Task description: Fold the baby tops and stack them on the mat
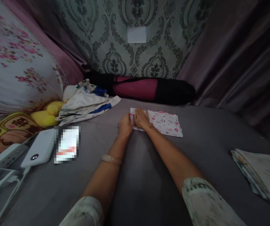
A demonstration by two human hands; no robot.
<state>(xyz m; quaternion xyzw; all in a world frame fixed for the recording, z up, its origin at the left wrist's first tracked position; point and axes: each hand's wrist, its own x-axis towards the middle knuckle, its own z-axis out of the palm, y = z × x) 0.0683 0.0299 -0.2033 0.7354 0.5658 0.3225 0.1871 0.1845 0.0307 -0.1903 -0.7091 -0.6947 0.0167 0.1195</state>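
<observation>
A folded white cloth (164,122) with pink and red prints lies flat on the grey sheet in front of me. At its left end, my left hand (126,124) is closed, its curled fingers at the cloth's edge. My right hand (141,119) rests flat on the same end with its fingers stretched out, right beside the left hand. What exactly the left fingertips pinch is partly hidden, but they meet the cloth's edge.
A pile of white and blue clothes (85,102) lies back left, by a yellow plush toy (46,116). Nearer are a power bank (40,147), a phone (67,144) and a power strip (11,157). Folded fabric (262,174) lies right. A black and pink long bag (137,88) lines the wall.
</observation>
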